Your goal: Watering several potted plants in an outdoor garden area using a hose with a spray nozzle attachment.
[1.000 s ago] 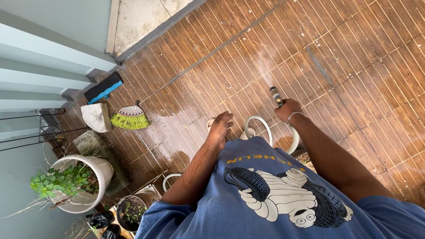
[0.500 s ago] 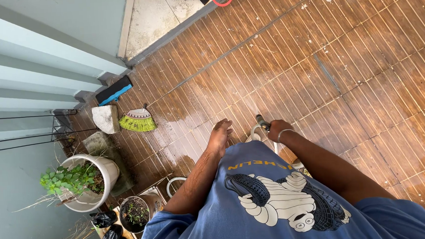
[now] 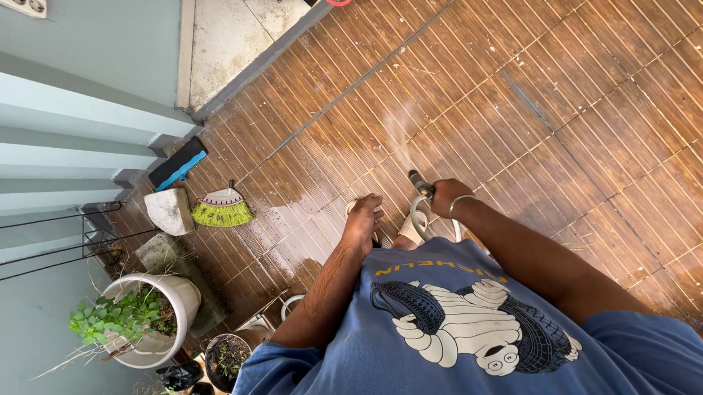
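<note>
Right grip: my right hand (image 3: 448, 196) is wrapped tight around the hose nozzle (image 3: 421, 184), fingers pressed together on it, a thin bangle on the wrist.
Nozzle: I see it pointing away from me over the wooden deck (image 3: 604, 112), with a faint spray of water in front of its tip.
Hose: the pale hose (image 3: 418, 218) loops down from the nozzle, just under my right hand.
Left grip: my left hand (image 3: 365, 221) hangs beside the hose loop, fingers loosely curled; I cannot tell whether it touches or holds anything.
Wet patch: the deck boards to the left of my hands are dark and shiny with water.
Broom: a yellow-green broom head (image 3: 222, 208) lies near the deck's left edge, just beside a pale stone block (image 3: 169, 211).
Squeegee: a black and blue tool (image 3: 177, 165) leans at the wall by that same edge.
Plants: a white pot with a green plant (image 3: 137, 317) stands at the lower left corner of the deck, with a smaller dark pot (image 3: 227, 356) near it.
</note>
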